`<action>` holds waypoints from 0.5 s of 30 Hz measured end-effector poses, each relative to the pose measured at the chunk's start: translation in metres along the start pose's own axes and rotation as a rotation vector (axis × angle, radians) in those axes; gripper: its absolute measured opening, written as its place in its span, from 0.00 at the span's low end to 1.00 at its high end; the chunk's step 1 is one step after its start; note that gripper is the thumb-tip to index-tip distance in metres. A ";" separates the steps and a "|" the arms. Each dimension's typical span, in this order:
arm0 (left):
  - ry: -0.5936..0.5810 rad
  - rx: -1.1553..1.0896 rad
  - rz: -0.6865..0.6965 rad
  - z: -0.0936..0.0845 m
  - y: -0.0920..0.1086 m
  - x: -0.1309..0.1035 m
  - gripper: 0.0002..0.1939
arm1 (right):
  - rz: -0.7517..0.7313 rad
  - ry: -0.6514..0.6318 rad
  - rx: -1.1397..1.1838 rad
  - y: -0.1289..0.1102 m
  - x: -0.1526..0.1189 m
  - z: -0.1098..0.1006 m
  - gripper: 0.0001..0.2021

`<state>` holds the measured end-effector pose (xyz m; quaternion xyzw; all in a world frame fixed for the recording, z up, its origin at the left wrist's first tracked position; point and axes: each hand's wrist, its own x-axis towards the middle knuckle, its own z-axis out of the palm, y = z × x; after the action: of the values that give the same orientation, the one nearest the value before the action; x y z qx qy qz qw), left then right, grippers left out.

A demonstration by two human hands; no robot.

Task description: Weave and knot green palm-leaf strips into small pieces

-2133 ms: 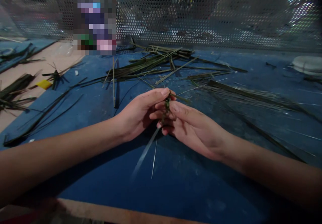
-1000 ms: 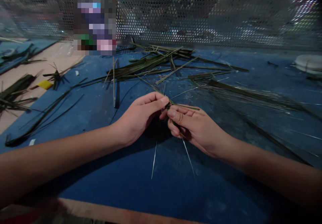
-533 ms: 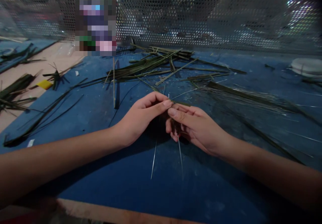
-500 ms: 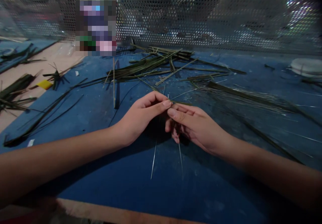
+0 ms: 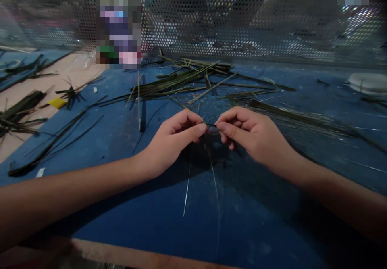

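A short dark green strip (image 5: 211, 125) runs between my two hands above the blue table mat (image 5: 151, 228). My left hand (image 5: 183, 134) pinches its left end between thumb and fingers. At the right end, my right hand (image 5: 242, 131) grips it with thumb and forefinger. Two thin shiny wires (image 5: 214, 176) hang below the pinch, one slanting down left, the other down right. How they join the strip is too small to make out.
Green strips (image 5: 181, 79) lie piled at the back, with a long bundle (image 5: 296, 117) and fine wires on the right. More strips (image 5: 54, 140) lie left, near a yellow piece (image 5: 57, 103). A perforated metal panel (image 5: 242, 23) stands behind; a white lid (image 5: 367, 82) is far right.
My right hand has moved right and slightly up, away from my left hand, so the strip between them shows. My left hand has barely moved.
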<state>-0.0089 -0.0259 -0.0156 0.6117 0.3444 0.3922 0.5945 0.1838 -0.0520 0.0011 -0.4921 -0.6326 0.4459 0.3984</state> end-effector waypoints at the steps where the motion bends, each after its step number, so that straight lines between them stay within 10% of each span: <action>1: -0.004 -0.035 -0.005 0.000 0.000 0.000 0.06 | 0.014 -0.019 0.007 0.003 0.003 -0.002 0.04; 15: 0.031 -0.070 -0.035 -0.004 0.003 0.008 0.07 | 0.454 -0.097 0.510 0.007 0.005 0.008 0.09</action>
<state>-0.0087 -0.0175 -0.0122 0.5783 0.3504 0.4030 0.6167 0.1772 -0.0477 -0.0076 -0.4833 -0.3932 0.6898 0.3687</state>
